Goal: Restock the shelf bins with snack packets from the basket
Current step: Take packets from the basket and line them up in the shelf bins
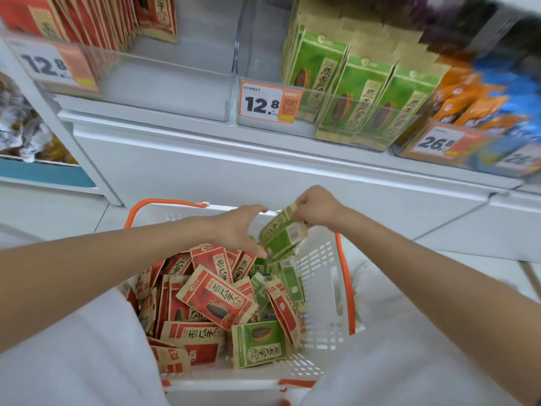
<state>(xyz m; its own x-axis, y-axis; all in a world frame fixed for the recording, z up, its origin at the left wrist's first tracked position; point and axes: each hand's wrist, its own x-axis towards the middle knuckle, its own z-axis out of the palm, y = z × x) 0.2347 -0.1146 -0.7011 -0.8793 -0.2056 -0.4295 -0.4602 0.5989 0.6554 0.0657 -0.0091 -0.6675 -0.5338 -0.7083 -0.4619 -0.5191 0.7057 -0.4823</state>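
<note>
A white basket [328,276] with orange handles sits low in front of me, filled with several red packets [215,301] and a few green packets [257,344]. My right hand [317,208] pinches the top of a small stack of green packets [282,237] lifted above the basket's far right corner. My left hand [238,230] reaches in beside that stack, fingers extended and touching its lower left edge. Above, a clear shelf bin [328,112] holds upright green packets [366,98]. The clear bin to its left [164,83] holds red packets [96,22] only at its left side.
Orange price tags reading 12.8 [269,104] and 26.8 [439,142] hang on the bin fronts. A bin of orange and blue packets [483,106] stands at the right. A white cabinet front [234,168] lies below the shelf. My white clothing flanks the basket.
</note>
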